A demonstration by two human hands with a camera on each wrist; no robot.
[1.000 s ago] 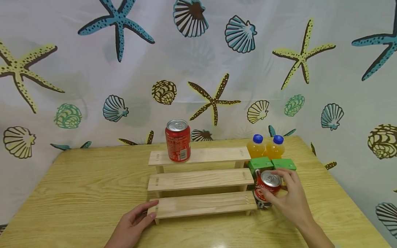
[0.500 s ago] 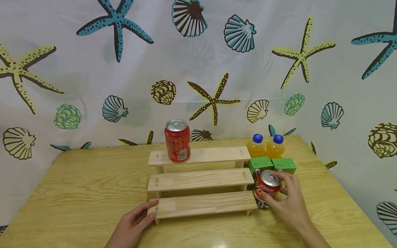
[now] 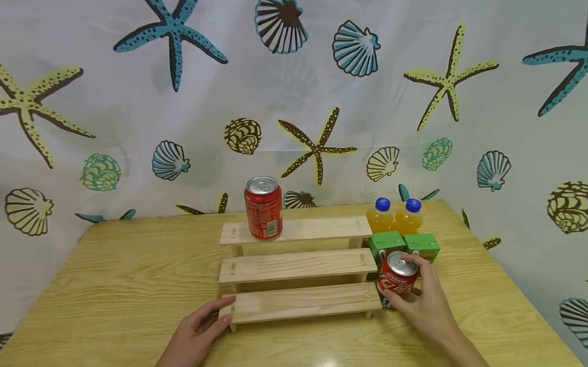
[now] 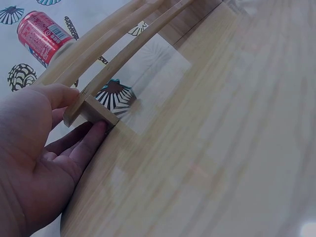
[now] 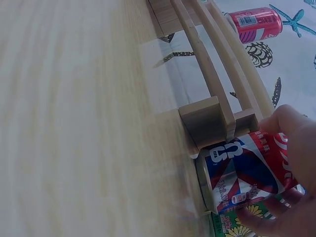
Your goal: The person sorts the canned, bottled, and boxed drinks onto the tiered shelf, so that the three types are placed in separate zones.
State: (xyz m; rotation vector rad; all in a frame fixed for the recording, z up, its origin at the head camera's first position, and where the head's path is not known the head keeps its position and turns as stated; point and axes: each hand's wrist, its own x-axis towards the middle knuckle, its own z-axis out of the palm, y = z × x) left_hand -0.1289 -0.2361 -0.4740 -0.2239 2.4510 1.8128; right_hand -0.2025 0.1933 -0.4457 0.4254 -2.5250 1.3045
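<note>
Gripped can (image 3: 396, 278): turned since earlier, white lettering more visible, just right of the wooden rack (image 3: 301, 265)
Right hand (image 3: 428, 304): thumb and fingers curled round that can
Left hand (image 3: 197, 330): grips rack's left front end
Other can (image 3: 264, 212): unmoved atop rack

Lower red can (image 3: 399, 278) turned; more white lettering (image 3: 397, 286) now showing.

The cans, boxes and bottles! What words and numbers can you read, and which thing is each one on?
Nothing I can quote for sure.
Held can, in the right hand: white lettering, too blurred.
Other red can: print and a barcode, too small.
Green boxes: tiny print, too small.
Orange bottles: no words show.
</note>
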